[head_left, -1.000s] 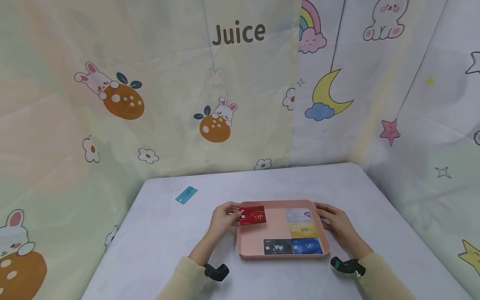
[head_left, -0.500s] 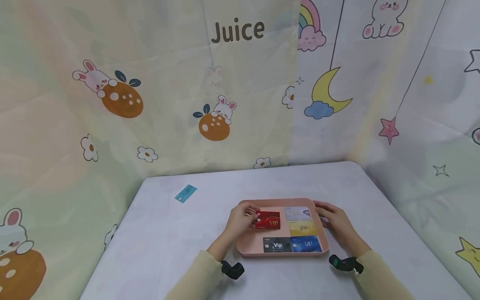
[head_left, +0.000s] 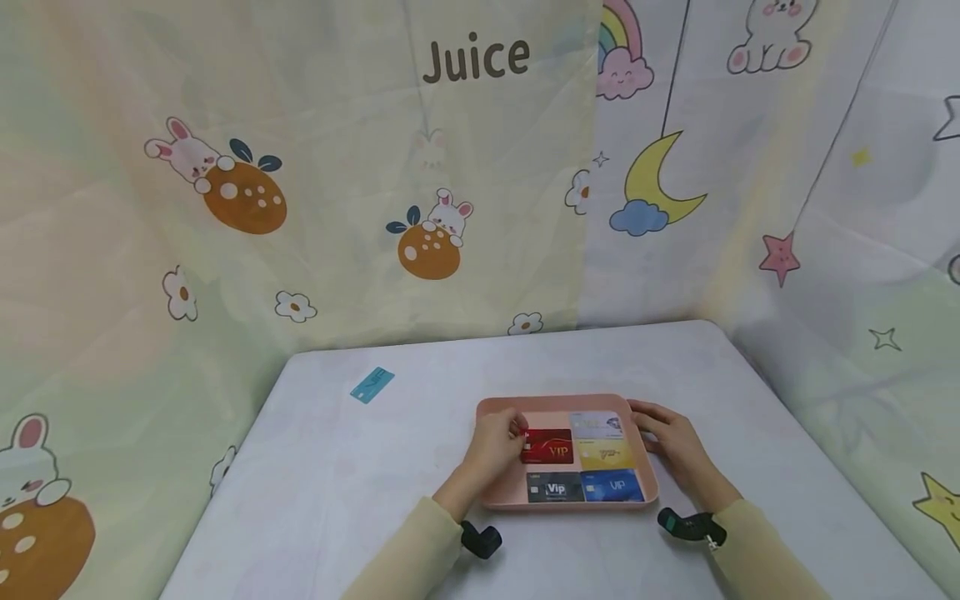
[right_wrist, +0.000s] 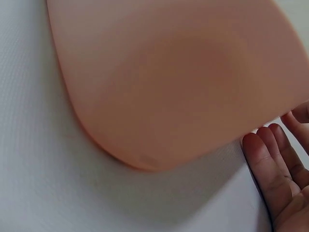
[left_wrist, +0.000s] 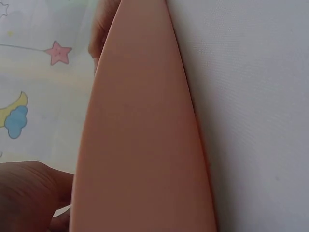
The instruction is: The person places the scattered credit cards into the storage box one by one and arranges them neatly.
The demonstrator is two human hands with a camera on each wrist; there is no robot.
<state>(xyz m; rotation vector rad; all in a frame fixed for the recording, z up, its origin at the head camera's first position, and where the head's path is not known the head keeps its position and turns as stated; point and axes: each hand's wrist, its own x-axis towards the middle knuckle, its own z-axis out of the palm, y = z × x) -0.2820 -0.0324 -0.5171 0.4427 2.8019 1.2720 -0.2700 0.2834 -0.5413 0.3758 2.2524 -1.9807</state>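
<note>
A red VIP card [head_left: 551,447] is pinched at its left end by my left hand [head_left: 493,443], over the middle of the pink tray [head_left: 543,403]. Whether the card touches the tray floor is hard to tell. My right hand [head_left: 677,448] rests against the tray's right side; in the right wrist view its fingers [right_wrist: 263,152] are fairly straight beside the tray edge. Inside the tray lie a silver card [head_left: 596,425], a gold card [head_left: 606,455], a blue card [head_left: 612,486] and a black card [head_left: 555,487]. The left wrist view shows mostly the tray's outer wall [left_wrist: 140,125].
A teal card [head_left: 372,385] lies apart on the white table [head_left: 330,467], toward the back left. Printed fabric walls [head_left: 345,167] enclose the table's back and sides. Each wrist wears a black device, such as the left one [head_left: 482,540].
My left hand has moved right and slightly down with the red card, from the tray's left edge to beside the gold card. The right hand has stayed at the tray.
</note>
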